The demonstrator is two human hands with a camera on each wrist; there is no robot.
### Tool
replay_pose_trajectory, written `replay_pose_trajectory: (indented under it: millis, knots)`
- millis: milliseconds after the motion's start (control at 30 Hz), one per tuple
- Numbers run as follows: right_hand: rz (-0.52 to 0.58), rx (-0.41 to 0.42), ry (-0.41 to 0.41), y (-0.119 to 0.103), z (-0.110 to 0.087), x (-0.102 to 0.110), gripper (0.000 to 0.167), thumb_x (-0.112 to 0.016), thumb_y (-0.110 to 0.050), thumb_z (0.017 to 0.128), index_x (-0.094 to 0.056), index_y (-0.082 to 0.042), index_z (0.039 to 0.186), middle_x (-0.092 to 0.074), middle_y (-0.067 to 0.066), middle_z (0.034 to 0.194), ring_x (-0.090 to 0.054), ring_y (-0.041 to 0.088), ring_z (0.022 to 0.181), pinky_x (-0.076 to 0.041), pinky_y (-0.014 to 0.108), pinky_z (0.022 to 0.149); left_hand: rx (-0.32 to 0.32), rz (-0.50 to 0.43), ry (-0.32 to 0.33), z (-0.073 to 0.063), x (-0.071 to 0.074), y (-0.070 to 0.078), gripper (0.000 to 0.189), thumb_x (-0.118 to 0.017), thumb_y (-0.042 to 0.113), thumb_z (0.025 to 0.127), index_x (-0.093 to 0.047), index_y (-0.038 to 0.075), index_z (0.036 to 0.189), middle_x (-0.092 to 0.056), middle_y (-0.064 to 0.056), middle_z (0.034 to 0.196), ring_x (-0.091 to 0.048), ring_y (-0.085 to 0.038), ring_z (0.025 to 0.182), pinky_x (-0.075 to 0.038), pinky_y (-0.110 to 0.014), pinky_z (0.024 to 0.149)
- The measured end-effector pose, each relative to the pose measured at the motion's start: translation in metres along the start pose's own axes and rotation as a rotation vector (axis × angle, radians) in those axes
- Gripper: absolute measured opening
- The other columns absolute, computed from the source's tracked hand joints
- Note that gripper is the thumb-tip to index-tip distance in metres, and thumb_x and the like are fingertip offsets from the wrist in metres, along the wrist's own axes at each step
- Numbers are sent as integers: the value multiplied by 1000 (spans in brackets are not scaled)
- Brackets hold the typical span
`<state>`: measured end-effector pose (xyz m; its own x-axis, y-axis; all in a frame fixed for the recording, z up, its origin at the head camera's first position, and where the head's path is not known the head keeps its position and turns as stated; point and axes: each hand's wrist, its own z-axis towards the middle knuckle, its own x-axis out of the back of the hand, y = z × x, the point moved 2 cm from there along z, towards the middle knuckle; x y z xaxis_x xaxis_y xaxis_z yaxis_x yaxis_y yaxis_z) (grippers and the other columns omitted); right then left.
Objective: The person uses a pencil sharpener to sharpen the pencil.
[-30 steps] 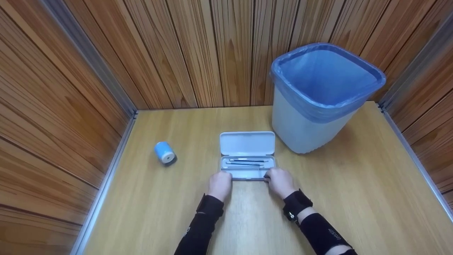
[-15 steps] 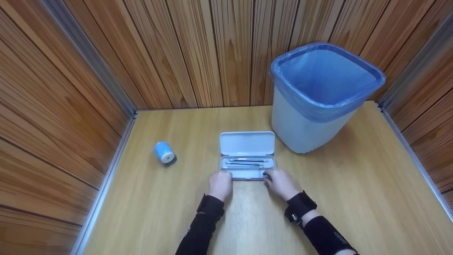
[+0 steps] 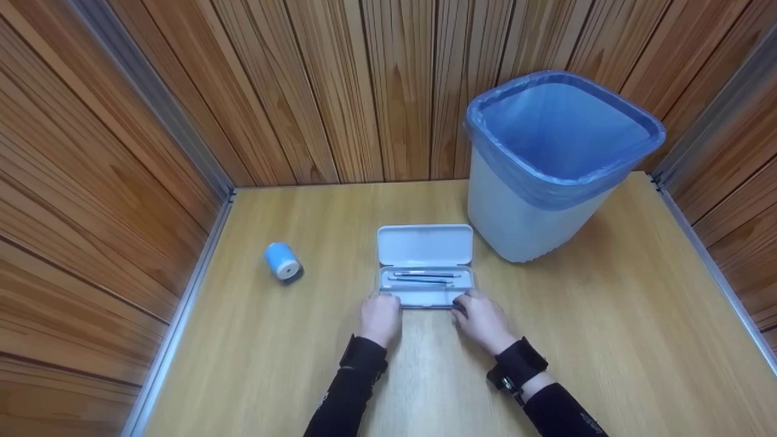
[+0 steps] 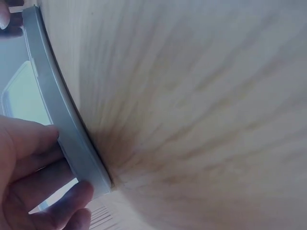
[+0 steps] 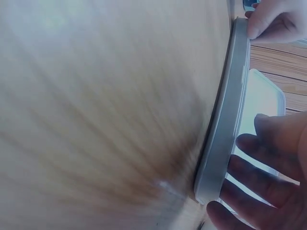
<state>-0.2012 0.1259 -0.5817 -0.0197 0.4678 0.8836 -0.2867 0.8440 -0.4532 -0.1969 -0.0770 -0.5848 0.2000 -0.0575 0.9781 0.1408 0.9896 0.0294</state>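
Note:
An opened pale grey pencil case (image 3: 425,246) lies on the table in the head view, its lid tipped back. Several thin pencils or pens (image 3: 423,279) lie in its rear compartment. My left hand (image 3: 380,318) grips the front left corner. The left wrist view shows its thumb (image 4: 50,135) on the rim and other fingers curled round the end. At the front right corner is my right hand (image 3: 482,320). In the right wrist view its loosely bent, spread fingers (image 5: 249,175) reach along the case's end, fingertips right at the wall, with the thumb raised from the rim.
A blue and white cylinder (image 3: 282,261) lies to the left on the wooden table (image 3: 291,364). At the back right stands a whitish bin (image 3: 525,224) lined with a blue bag. Wood-panelled walls (image 3: 340,91) enclose the table at the back and sides.
My right wrist and forearm have shifted slightly to the right and toward the near edge, fingers still at the case's corner. The left hand and the case are almost unmoved.

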Motion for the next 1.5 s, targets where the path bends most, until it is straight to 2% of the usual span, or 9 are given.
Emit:
replay_pose_trajectory:
  millis: [300,533,667,800,967,1067,1233,1367,1500]
  knots:
    - [-9,13,-29,0,-3,-1,26,-75,-19,86,-71,-3,105,-64,10,95,-63,27,85,-53,43,75,-40,-58,146,23,5,2,8,-67,9,83,-75,9,81,-72,-6,86,-66,-24,86,-53,-35,67]
    - [-24,36,2,-1,-5,-4,24,-76,-17,84,-72,-3,103,-63,10,93,-61,27,83,-52,43,73,-34,-72,8,39,-9,-5,17,-61,8,89,-76,6,97,-70,-12,102,-63,-29,99,-52,-40,83]
    - [-21,33,3,-2,-7,-5,25,-76,-16,84,-72,-1,104,-63,11,94,-60,28,84,-52,43,74,-17,-131,4,39,-15,-9,19,-59,13,95,-75,3,99,-65,-15,108,-61,-31,100,-50,-43,82]
    - [-23,17,0,-1,-7,-5,27,-76,-17,84,-72,-1,105,-63,12,95,-60,27,85,-52,43,75,-11,-129,-2,41,-17,-8,19,-59,11,92,-74,2,99,-62,-14,106,-58,-31,98,-48,-42,81]
    - [-8,5,-7,0,-5,-5,28,-75,-18,85,-72,-1,106,-64,11,95,-60,26,86,-52,43,76,50,-191,-119,44,-17,-8,21,-57,4,90,-68,1,107,-64,-17,113,-57,-33,107,-46,-45,89]
    - [6,6,0,0,-5,-5,27,-75,-18,85,-72,-1,106,-64,11,96,-61,27,87,-52,43,77,80,-246,-148,44,-18,-10,22,-62,8,90,-64,2,111,-66,-17,116,-56,-34,111,-44,-46,91]
    - [22,8,16,1,-6,-5,27,-75,-16,84,-72,0,106,-64,12,96,-61,28,87,-52,44,79,70,-324,-69,44,-16,-12,22,-74,13,84,-67,5,103,-70,-14,106,-60,-33,102,-42,-44,83]
    - [32,9,38,1,-6,-5,29,-76,-16,84,-72,0,107,-66,14,100,-63,30,91,-53,45,82,82,-418,30,42,-9,-14,11,-75,9,81,-70,7,91,-70,-11,96,-61,-30,93,-42,-44,81]
    - [183,-30,95,-2,-3,0,34,-71,-15,88,-68,3,117,-67,20,114,-64,37,106,-51,50,94,85,-560,105,39,4,-8,7,-73,8,84,-72,8,91,-70,-10,94,-62,-29,93,-43,-45,85]
